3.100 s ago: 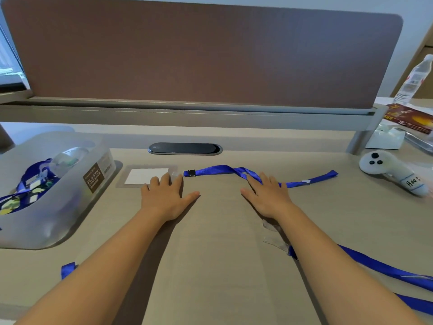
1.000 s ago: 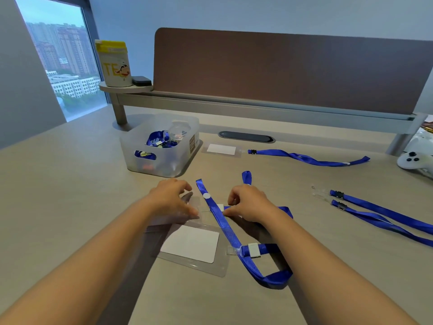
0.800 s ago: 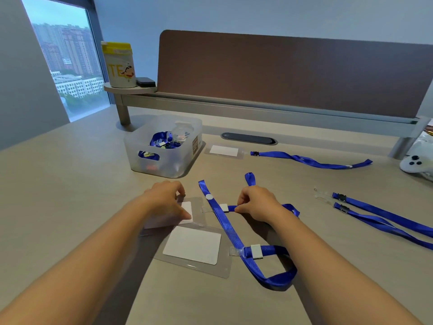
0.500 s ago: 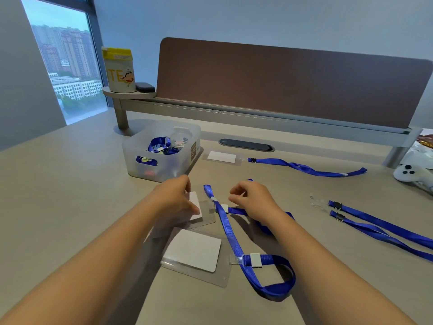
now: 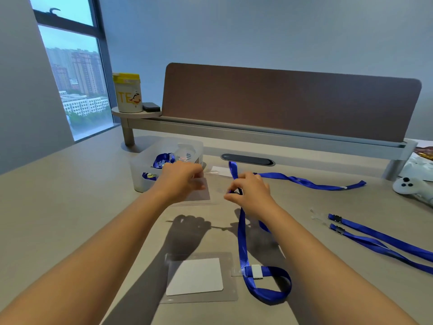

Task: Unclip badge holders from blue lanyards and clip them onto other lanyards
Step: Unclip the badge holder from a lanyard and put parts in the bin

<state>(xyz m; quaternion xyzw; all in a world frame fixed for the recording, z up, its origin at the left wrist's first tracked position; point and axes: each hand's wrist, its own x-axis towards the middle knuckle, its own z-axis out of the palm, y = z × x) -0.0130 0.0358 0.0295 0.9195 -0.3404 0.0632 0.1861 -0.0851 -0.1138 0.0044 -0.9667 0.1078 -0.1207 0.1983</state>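
Observation:
My left hand [image 5: 180, 179] holds a clear badge holder [image 5: 199, 191] lifted off the desk. My right hand [image 5: 250, 191] pinches the clip end of a blue lanyard [image 5: 241, 235], which hangs down to the desk and loops near the front. A small gap separates the held holder from the clip. A second clear badge holder [image 5: 199, 276] with a white card lies flat near me, joined to a lanyard by a white clip [image 5: 256, 272]. Another blue lanyard [image 5: 309, 181] lies farther back beside a third badge holder [image 5: 219, 170].
A translucent bin [image 5: 145, 170] with lanyards stands behind my left hand. Two more blue lanyards [image 5: 375, 238] lie at the right. A white controller [image 5: 412, 187] rests at the far right. A brown divider panel [image 5: 290, 102] bounds the back; a yellow-lidded tub [image 5: 127, 93] sits on its shelf.
Both hands have risen off the desk, the left with a badge holder and the right with the lanyard's clip end, and they have drawn apart. The camera has tilted upward.

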